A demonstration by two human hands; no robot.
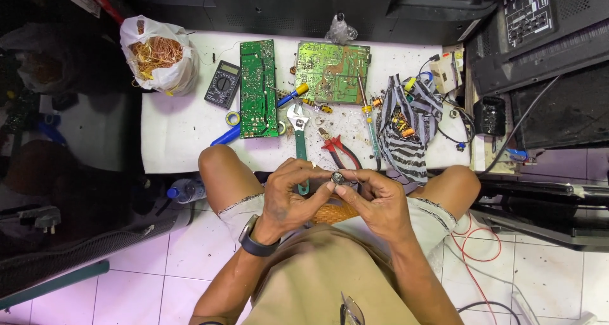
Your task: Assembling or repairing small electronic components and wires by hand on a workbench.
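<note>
Seated at the white workbench, I pinched a small round metal part between my left hand and right hand, above my lap. A loosened grip could have dropped it onto the littered tile floor.

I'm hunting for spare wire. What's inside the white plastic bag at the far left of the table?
The white plastic bag stands open, showing a tangle of thin coppery wire at its top. Whatever lies deeper is covered by that wire and the bag's sides.
</note>
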